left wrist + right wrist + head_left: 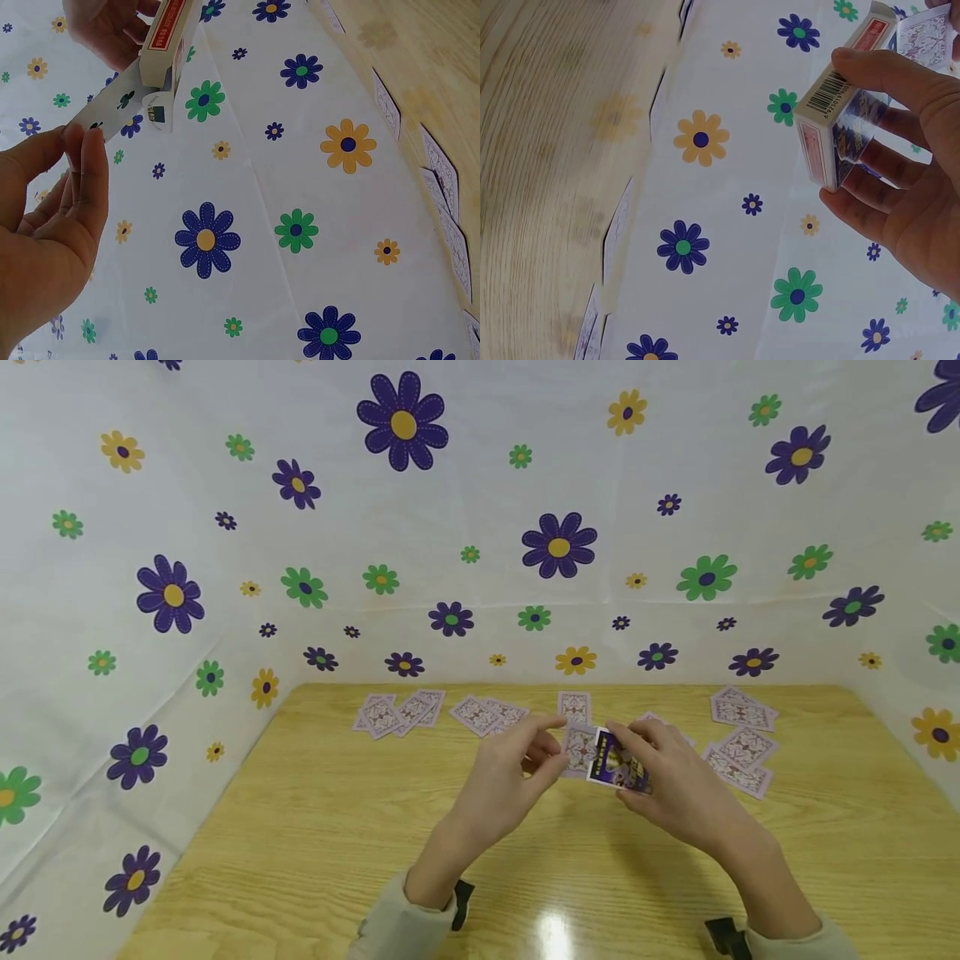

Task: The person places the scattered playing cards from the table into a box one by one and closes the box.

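Note:
My right hand grips a playing card box with a dark purple printed face, held above the table. In the right wrist view the box shows a barcode on one end, thumb and fingers on its opposite sides. A playing card sticks out of the box's left end, patterned back toward the head camera. Thumb and fingertips of my left hand pinch its outer edge. In the left wrist view the card shows its white face with black marks, and the box's flap hangs open beside it.
Face-down cards lie along the far part of the wooden table: overlapping groups at left, centre left and right, plus a card behind the hands. A white flowered cloth rises at the back and sides.

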Motion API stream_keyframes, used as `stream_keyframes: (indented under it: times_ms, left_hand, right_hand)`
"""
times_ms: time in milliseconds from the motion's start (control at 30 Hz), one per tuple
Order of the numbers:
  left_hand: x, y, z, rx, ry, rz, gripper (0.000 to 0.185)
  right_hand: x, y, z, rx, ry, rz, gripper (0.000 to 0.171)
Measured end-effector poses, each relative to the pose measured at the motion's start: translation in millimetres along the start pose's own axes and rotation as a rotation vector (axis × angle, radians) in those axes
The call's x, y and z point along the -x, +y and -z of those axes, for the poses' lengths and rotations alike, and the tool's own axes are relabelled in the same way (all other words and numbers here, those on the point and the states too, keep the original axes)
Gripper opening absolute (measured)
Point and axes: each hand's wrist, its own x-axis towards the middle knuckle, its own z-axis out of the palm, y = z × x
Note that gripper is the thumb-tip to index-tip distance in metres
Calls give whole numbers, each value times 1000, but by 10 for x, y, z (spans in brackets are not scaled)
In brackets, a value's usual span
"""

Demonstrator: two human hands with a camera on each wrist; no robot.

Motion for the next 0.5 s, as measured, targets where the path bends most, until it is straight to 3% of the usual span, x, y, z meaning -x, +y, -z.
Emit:
stream_keyframes:
  times_ms: [233,500]
  left_hand:
    - [3,-31,-67,30,51,-31,20]
    - [32,34,-137,-65,21,-39,32]
  right_hand:
    - [1,-16,14,-6,0,-5,80]
    - [8,-19,25,-17,-8,-25,80]
